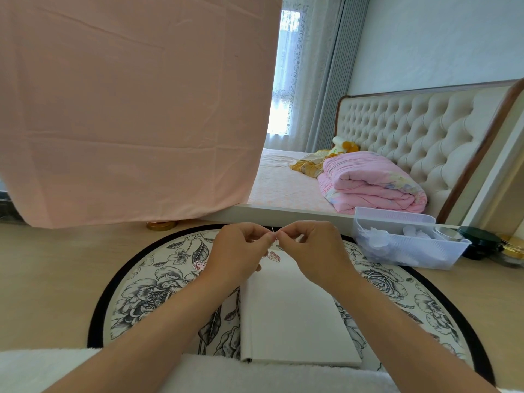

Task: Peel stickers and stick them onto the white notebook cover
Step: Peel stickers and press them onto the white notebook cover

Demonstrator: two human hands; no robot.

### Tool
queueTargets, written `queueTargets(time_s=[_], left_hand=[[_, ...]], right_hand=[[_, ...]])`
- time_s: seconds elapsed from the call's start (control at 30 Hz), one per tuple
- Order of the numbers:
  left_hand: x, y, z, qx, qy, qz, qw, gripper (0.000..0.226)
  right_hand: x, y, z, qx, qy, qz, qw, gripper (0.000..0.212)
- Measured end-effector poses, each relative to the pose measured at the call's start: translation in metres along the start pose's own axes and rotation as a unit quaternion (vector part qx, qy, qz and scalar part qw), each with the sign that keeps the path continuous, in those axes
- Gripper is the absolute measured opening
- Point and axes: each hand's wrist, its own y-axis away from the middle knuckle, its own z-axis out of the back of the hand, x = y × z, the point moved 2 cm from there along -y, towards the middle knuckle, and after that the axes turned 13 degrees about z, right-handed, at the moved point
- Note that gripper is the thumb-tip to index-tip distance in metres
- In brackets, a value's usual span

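Head view: left hand (241,251) and right hand (309,251) both pinch a tiny sticker (272,230), fingertips meeting over the notebook's (295,321) 12 o'clock edge.

the notebook (295,316) lies on the round mat (147,282) before me, the mat on the table (51,265). my left hand (241,251) and right hand (309,251) meet above the notebook's far edge, pinching a thin scrap (272,230) (too small to make out). a bin (402,245) stands right of the mat, and the bed (283,188) lies behind the table.
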Motion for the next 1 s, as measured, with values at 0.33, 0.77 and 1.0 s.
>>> queueTargets(time_s=[0.33, 0.77, 1.0], left_hand=[[0.0033, -0.0012, -0.0019, -0.007, -0.018, -0.020, 1.000, 0.011], [0.0045, -0.0038, -0.0048, 0.082, -0.020, -0.033, 0.996, 0.011], [-0.0023, -0.0037, -0.0012, 0.089, -0.005, -0.045, 0.995, 0.009]], right_hand=[[0.0017, 0.0009, -0.0015, -0.012, 0.007, 0.003, 1.000, 0.012], [0.0000, 0.0018, 0.0022, 0.050, -0.197, -0.116, 0.972, 0.013], [-0.0023, -0.0011, 0.0073, 0.024, -0.221, -0.086, 0.971, 0.007]])
